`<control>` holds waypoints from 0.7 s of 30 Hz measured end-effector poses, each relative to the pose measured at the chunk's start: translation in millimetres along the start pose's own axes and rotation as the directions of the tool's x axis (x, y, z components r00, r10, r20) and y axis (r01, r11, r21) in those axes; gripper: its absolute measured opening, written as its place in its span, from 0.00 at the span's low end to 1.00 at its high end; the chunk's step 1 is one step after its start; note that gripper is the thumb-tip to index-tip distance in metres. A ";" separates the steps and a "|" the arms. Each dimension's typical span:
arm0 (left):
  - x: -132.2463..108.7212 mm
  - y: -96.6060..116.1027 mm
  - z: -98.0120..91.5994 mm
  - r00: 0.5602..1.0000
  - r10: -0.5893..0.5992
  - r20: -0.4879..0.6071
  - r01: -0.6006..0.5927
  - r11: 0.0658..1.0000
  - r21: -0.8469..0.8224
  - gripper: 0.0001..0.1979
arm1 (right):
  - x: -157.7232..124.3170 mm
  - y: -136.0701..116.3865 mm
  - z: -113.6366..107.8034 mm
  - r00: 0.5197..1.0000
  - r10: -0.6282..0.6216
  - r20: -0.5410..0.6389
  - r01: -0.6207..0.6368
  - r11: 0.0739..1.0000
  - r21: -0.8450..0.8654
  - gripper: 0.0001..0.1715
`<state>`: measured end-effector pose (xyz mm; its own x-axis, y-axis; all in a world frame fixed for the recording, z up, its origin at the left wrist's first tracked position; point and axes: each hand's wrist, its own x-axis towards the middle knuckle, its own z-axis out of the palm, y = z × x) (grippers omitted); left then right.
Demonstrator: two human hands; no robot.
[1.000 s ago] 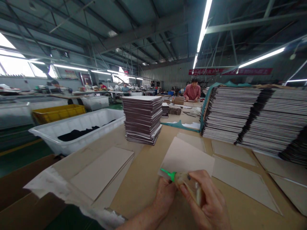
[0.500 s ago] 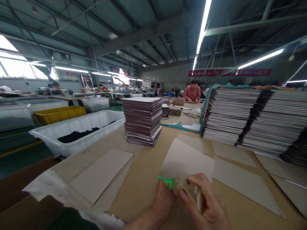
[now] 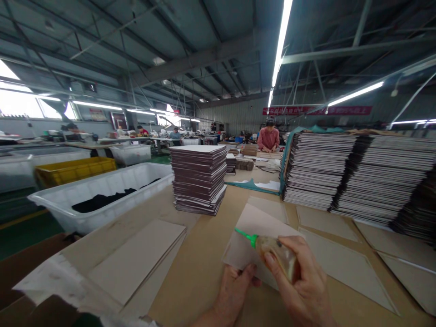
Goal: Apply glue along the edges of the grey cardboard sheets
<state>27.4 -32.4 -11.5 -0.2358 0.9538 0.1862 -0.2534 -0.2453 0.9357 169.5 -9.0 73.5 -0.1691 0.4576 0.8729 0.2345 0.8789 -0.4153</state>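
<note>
My right hand (image 3: 303, 277) is wrapped round a squeeze bottle (image 3: 277, 255) of cloudy brownish look, with a green nozzle pointing left. The nozzle tip is over the left part of a pale cardboard sheet (image 3: 254, 222). My left hand (image 3: 236, 288) pinches the near edge of that sheet, thumb on top. The sheet is tilted up a little from the brown table. I cannot tell whether the nozzle touches it.
To the left lie flat cardboard sheets (image 3: 139, 259). A tall stack of dark-edged boards (image 3: 197, 181) stands ahead, with larger stacks (image 3: 316, 172) at right. More sheets (image 3: 347, 268) lie right. A white tub (image 3: 102, 181) holds black cloth. A person (image 3: 269, 138) works farther back.
My right hand has lifted the bottle up and slightly right, its nozzle now over the sheet. My left hand now shows more clearly at the sheet's near edge. The view has shifted slightly.
</note>
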 end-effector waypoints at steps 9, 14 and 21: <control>0.2 5.7 1.3 1.000 -0.022 -0.012 0.022 1.000 -0.001 0.16 | -2.0 -6.8 -1.4 0.998 -0.066 0.016 0.066 0.998 0.017 0.11; 0.6 8.9 1.5 0.999 0.013 0.039 -0.013 1.000 -0.006 0.18 | -3.1 -6.3 -0.8 0.987 -0.101 0.121 0.095 0.994 0.056 0.10; 0.8 8.1 0.6 0.999 -0.025 0.039 0.026 1.000 -0.018 0.16 | -2.0 -6.8 -2.4 0.991 -0.042 0.124 0.039 0.999 0.031 0.10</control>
<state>25.8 -33.5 -3.6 -0.1926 0.9657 0.1743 -0.2762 -0.2238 0.9347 170.5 -16.2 75.2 -0.2962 0.4331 0.8513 0.1979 0.8998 -0.3889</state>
